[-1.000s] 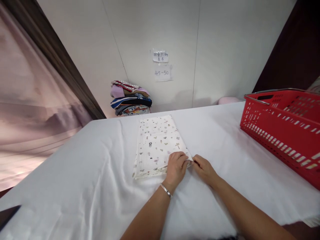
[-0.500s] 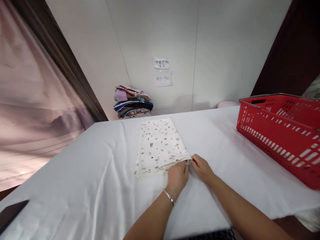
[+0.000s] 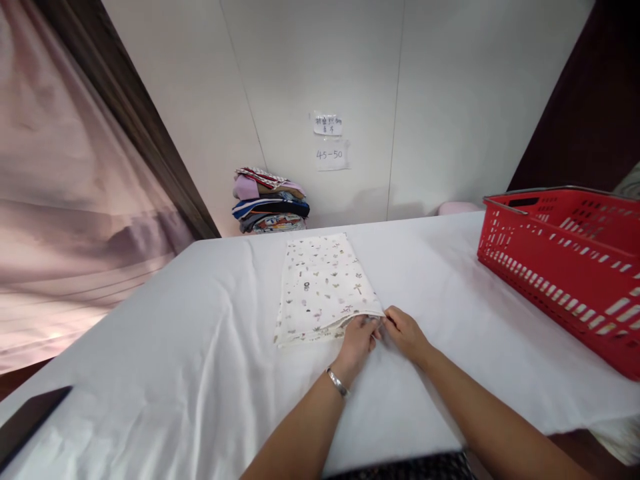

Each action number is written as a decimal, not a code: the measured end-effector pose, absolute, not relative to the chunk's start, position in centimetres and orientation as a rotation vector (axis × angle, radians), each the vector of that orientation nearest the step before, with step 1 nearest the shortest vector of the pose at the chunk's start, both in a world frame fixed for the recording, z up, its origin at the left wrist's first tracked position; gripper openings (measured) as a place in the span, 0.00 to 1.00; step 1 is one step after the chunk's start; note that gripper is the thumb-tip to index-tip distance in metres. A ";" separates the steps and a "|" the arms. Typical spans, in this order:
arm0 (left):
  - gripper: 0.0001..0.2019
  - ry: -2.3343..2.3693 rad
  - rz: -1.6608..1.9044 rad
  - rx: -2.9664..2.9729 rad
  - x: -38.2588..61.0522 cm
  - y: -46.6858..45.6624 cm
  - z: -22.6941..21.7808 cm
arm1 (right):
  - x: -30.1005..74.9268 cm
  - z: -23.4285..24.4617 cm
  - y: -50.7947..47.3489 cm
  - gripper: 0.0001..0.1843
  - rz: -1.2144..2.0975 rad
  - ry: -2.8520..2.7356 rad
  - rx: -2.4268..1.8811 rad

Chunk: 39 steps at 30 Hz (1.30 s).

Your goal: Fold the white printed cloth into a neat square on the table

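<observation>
A folded white cloth (image 3: 320, 283) with a small print of palm trees and leaves lies flat in front of me. Its top layer is lifted a little along the near edge, so the layers beneath show. My right hand (image 3: 406, 335) pinches the near right corner between thumb and fingers. Right beside it, my left hand (image 3: 357, 343), with a silver bracelet (image 3: 337, 382) at the wrist, has its fingertips in among the layers and is closed on the cloth's edge. Those fingertips are partly hidden by the top layer.
The table is covered with a creased white sheet (image 3: 165, 360). A red plastic basket (image 3: 555, 260) stands at the right. Folded fabrics (image 3: 270, 203) are stacked by the wall, below paper notes (image 3: 331, 155). A dark flat object (image 3: 33, 420) lies near left.
The near edge of the cloth's top layer has risen slightly, opening a gap. My left hand has turned a little at that corner; my right hand keeps its pinch. The view has shifted slightly.
</observation>
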State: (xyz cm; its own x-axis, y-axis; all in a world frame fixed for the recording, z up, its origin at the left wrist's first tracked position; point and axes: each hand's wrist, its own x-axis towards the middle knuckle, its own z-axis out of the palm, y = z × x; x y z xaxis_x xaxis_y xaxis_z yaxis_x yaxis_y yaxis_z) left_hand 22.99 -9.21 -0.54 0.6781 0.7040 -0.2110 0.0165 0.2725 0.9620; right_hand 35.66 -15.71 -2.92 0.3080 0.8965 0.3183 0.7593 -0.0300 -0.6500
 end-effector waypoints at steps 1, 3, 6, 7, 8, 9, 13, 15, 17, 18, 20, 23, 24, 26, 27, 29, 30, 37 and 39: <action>0.06 0.716 0.518 1.219 23.0 -9.1 -0.6 | 35.6 -2.9 -15.7 0.10 0.227 -1.489 -1.816; 0.06 0.746 0.520 1.241 23.1 -8.9 -0.7 | 35.6 -2.8 -15.8 0.10 0.225 -1.508 -1.817; 0.06 0.818 0.570 1.340 23.4 -8.4 -1.1 | 35.6 -2.8 -15.8 0.09 0.215 -1.540 -1.803; 0.06 0.838 0.607 1.404 23.5 -8.3 -1.3 | 35.6 -2.9 -15.8 0.09 0.215 -1.549 -1.794; 0.06 0.855 0.648 1.480 23.5 -8.2 -1.4 | 35.7 -2.9 -15.8 0.09 0.216 -1.557 -1.785; 0.05 0.870 0.691 1.561 23.6 -8.1 -1.5 | 35.7 -2.9 -15.7 0.08 0.219 -1.563 -1.775; 0.05 0.912 0.785 1.784 23.5 -8.2 -1.7 | 35.7 -2.8 -15.7 0.09 0.246 -1.573 -1.758; 0.05 0.911 0.778 1.812 23.5 -8.3 -1.8 | 35.7 -2.6 -15.8 0.10 0.267 -1.568 -1.762; 0.05 0.895 0.753 1.808 23.6 -8.4 -1.9 | 35.6 -2.5 -15.8 0.09 0.280 -1.563 -1.764; 0.05 0.887 0.743 1.805 23.6 -8.4 -2.0 | 35.6 -2.5 -15.8 0.09 0.284 -1.563 -1.763; 0.05 0.888 0.743 1.812 23.6 -8.5 -2.0 | 35.7 -2.4 -15.8 0.09 0.292 -1.565 -1.759; 0.06 0.911 0.752 1.856 23.6 -8.5 -2.1 | 35.8 -2.6 -15.8 0.09 0.303 -1.571 -1.746; 0.06 0.914 0.750 1.874 23.7 -8.5 -2.1 | 35.8 -2.6 -15.8 0.08 0.304 -1.571 -1.743; 0.07 0.917 0.744 1.916 23.7 -8.5 -2.0 | 35.9 -2.8 -15.7 0.09 0.304 -1.572 -1.741; 0.08 0.920 0.741 1.941 23.8 -8.4 -2.0 | 36.0 -2.9 -15.7 0.09 0.302 -1.575 -1.741; 0.08 0.936 0.737 1.991 23.9 -8.4 -1.9 | 36.0 -2.9 -15.7 0.09 0.296 -1.582 -1.737; 0.08 0.948 0.737 2.010 23.9 -8.4 -1.9 | 36.0 -2.9 -15.7 0.09 0.291 -1.581 -1.735; 0.08 0.989 0.753 1.985 23.5 -8.5 -1.7 | 35.4 -2.5 -15.8 0.08 0.169 -1.507 -1.771; 0.08 0.993 0.759 1.981 23.3 -8.5 -1.7 | 35.2 -2.5 -15.7 0.08 0.122 -1.494 -1.804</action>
